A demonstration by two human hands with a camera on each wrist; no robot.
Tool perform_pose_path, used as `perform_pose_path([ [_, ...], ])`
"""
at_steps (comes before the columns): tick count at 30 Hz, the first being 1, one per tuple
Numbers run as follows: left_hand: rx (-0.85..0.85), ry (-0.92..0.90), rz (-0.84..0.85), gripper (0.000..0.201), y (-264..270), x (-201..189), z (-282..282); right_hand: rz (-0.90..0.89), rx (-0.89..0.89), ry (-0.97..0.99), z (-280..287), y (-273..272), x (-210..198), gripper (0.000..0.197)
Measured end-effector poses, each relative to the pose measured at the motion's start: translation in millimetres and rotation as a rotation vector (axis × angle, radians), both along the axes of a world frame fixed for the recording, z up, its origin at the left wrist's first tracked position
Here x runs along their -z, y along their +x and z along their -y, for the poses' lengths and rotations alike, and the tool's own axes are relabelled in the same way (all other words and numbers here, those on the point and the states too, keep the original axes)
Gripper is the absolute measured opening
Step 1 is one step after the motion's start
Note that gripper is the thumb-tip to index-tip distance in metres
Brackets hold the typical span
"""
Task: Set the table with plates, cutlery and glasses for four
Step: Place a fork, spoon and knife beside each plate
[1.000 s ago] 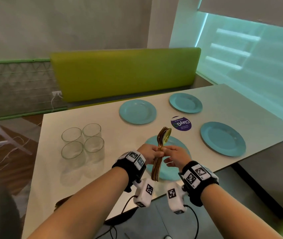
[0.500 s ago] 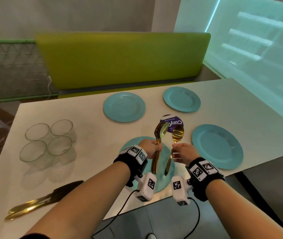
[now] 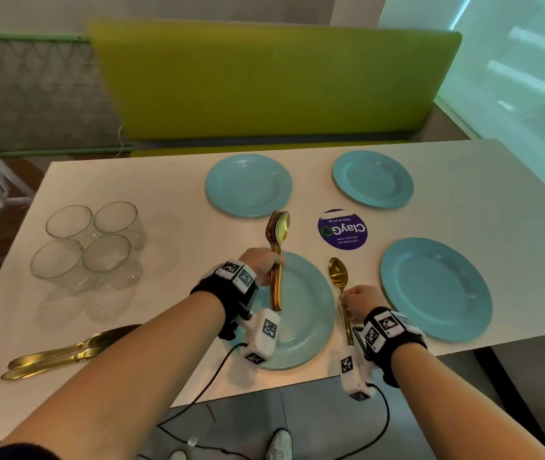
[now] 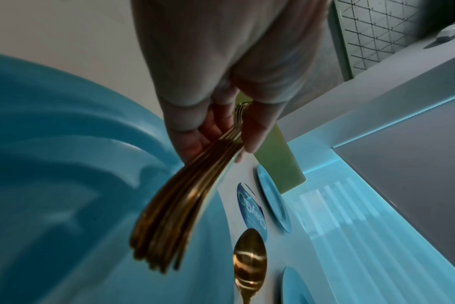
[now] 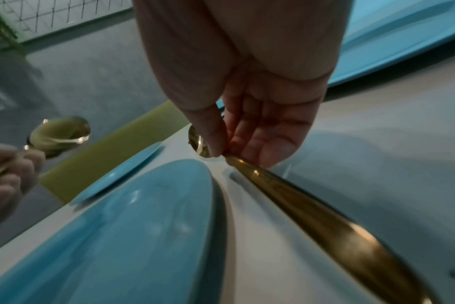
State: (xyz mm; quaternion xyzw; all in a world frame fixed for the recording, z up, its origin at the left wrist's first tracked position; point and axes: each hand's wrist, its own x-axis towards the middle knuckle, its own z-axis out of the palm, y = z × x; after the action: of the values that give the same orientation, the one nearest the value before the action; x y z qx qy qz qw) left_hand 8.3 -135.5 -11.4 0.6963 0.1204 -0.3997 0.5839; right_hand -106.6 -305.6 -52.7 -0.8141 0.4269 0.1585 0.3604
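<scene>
- My left hand [image 3: 261,263] grips the cutlery bundle [image 3: 277,260] upright over the near plate [image 3: 311,327].
- My right hand [image 3: 359,302] pinches one spoon [image 3: 340,287] just right of that plate.

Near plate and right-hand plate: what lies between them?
Head view: a single gold spoon, pinched by the right hand, between near plate and right plate.

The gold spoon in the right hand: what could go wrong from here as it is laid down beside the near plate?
1. The right hand only pinches the single gold spoon by its thin handle, so it could twist or slip.
2. The left hand grips a loose bundle of gold cutlery above the near round blue plate; a piece might slide out onto it.
3. The spoon's handle end lies close to the white table's edge.
</scene>
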Motion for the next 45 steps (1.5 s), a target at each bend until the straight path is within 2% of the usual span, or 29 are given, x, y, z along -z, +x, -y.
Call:
perform_pose_path([
  [2, -0.003, -0.018, -0.01, 0.02, -1, -2, 0, -0.026, -0.036, -0.024, -2, 2, -1, 0.018],
  [4, -0.015, -0.034, -0.019, 0.021, 0, 0, 1, -0.045, -0.06, -0.075, 0, 4, 0, 0.025],
  [14, -0.07, -0.06, -0.014, 0.02, 3, 2, 9, -0.067, -0.164, -0.238, -1, 18, 0, 0.029],
  [21, -0.078, -0.06, -0.012, 0.022, 0, 6, 13, -0.049, -0.188, -0.22, 3, 22, 5, 0.028],
  [30, -0.088, -0.06, -0.007, 0.021, -5, 6, 24, -0.021, -0.184, -0.174, 12, 16, 11, 0.018],
  [38, -0.099, -0.06, 0.004, 0.02, -12, 7, 32, -0.002, -0.184, -0.146, 15, 13, 11, 0.025],
  [45, -0.084, -0.053, 0.011, 0.02, -16, 5, 36, 0.023, -0.186, -0.113, 18, 13, 8, 0.019],
])
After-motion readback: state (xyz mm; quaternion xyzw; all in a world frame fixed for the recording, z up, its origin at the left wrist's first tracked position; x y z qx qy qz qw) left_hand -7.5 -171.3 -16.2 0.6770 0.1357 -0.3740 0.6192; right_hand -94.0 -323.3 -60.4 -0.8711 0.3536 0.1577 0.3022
